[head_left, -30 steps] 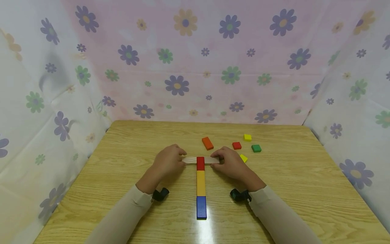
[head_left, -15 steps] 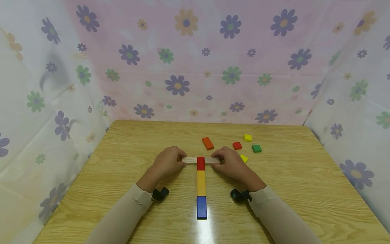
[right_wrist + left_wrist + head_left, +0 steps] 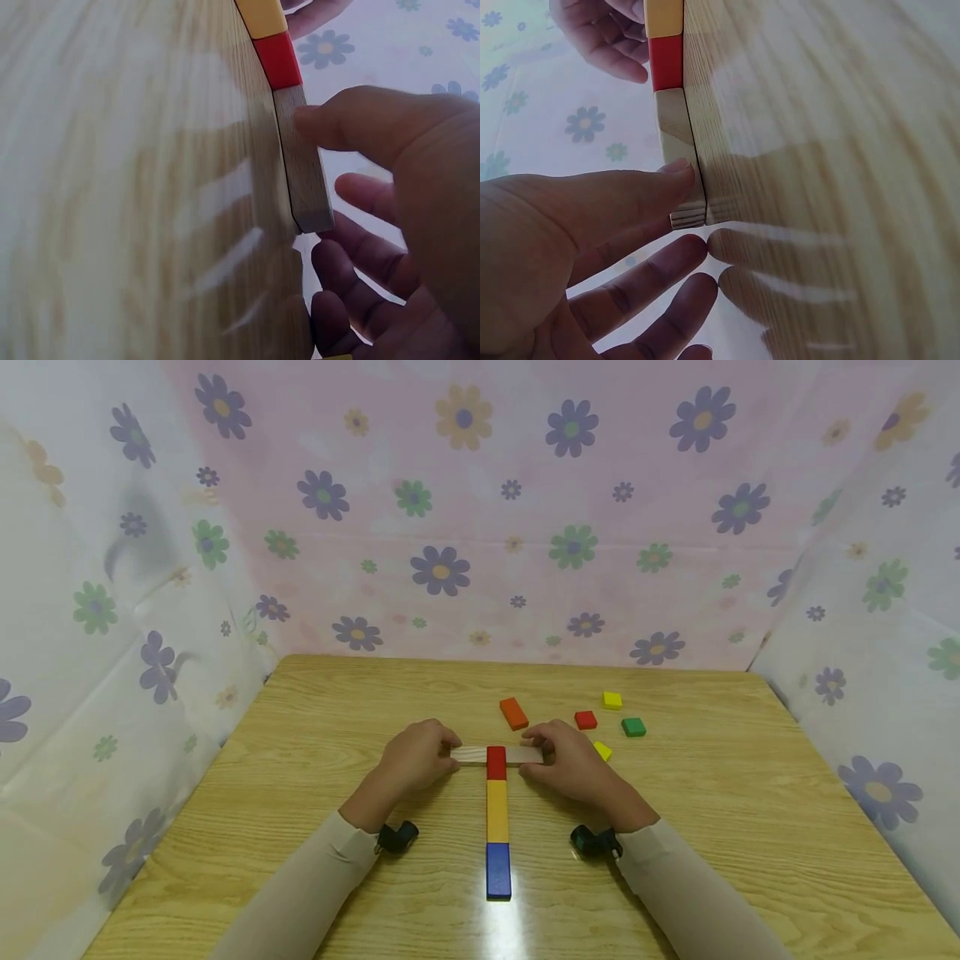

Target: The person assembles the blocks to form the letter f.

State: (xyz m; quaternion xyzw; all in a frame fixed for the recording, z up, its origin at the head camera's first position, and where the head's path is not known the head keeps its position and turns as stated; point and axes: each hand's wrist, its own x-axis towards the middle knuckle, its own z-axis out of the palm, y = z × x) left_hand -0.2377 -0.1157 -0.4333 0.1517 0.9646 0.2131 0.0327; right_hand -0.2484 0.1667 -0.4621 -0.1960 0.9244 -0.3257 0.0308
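Observation:
A red block (image 3: 496, 763), a yellow-orange block (image 3: 497, 810) and a blue block (image 3: 498, 870) form a straight line running toward the person. Plain wooden blocks extend to either side of the red one, making a T. My left hand (image 3: 416, 756) pinches the outer end of the left wooden block (image 3: 675, 124), thumb on its near face. At the other end, my right hand (image 3: 570, 760) holds the right wooden block (image 3: 304, 180) with the thumb against its near face and other fingers around its far side and end. The wooden blocks meet the red one's sides.
Behind the T lies an orange block (image 3: 513, 713). Farther right are a small red block (image 3: 586, 720), a yellow one (image 3: 612, 700) and a green one (image 3: 633, 727). Another yellow block (image 3: 602, 751) is partly hidden by the right hand. Flowered cloth (image 3: 480, 610) encloses the wooden table (image 3: 337, 710).
Both hands and the blocks keep their places. Only the head view has shifted slightly.

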